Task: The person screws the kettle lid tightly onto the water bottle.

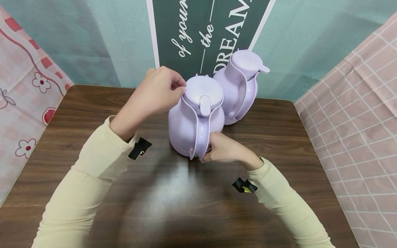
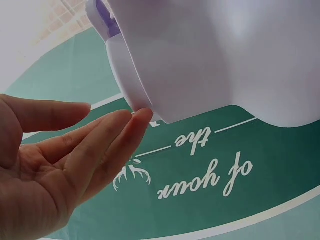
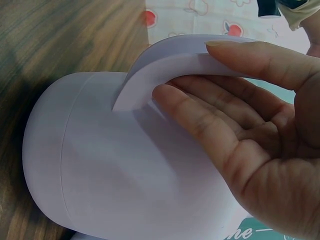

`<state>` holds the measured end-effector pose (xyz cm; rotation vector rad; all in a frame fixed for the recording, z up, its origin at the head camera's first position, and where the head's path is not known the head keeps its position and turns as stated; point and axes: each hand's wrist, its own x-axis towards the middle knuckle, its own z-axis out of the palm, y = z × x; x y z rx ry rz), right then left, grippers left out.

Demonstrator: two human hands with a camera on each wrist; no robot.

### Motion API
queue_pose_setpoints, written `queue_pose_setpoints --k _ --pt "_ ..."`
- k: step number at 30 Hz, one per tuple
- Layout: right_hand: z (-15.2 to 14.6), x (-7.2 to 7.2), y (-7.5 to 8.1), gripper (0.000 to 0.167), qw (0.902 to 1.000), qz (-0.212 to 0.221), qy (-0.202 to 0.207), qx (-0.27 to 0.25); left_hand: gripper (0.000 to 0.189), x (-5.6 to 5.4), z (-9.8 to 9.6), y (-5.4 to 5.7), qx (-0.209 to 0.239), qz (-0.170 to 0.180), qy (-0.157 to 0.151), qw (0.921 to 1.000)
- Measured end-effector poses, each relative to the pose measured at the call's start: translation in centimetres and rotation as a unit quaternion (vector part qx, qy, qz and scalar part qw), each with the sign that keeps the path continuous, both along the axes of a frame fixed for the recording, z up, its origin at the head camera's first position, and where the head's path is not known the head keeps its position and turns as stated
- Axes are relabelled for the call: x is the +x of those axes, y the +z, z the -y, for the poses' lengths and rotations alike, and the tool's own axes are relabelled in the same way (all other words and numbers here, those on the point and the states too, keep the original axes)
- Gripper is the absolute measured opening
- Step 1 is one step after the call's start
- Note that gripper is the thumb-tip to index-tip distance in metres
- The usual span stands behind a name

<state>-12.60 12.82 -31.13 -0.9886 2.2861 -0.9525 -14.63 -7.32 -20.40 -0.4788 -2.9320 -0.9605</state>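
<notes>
Two lilac thermos jugs stand side by side at the back of the table. My right hand (image 1: 226,148) holds the handle (image 1: 203,134) of the nearer jug (image 1: 183,125). In the right wrist view the thumb lies over that handle (image 3: 165,70), with fingers passed through its gap. My left hand (image 1: 158,90) touches the left edge of the lid (image 1: 201,88) with its fingertips. The left wrist view shows those fingers nearly straight at the lid's rim (image 2: 127,75), the thumb standing apart from it. Just behind, to the right, is the other jug (image 1: 231,86), its lid on.
A dark green banner (image 1: 192,20) with white lettering hangs behind the jugs on a pale teal cloth (image 1: 118,41). Pink checked cloth (image 1: 356,113) borders the wooden table (image 1: 176,206) on the right, and fruit-and-flower cloth (image 1: 24,100) on the left.
</notes>
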Motion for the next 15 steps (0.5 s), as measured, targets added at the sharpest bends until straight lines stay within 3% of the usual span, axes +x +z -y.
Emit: queue_pose_setpoints --k 6,15 --pt "-0.28 -0.70 -0.16 0.032 0.9999 0.007 0.010 -0.008 0.028 -0.59 -0.40 0.03 -0.002 -0.002 0.005 1.0000" --pt "0.03 0.15 -0.18 0.030 1.0000 -0.004 -0.005 0.007 0.028 -0.67 -0.28 -0.19 0.001 -0.016 -0.007 0.9998"
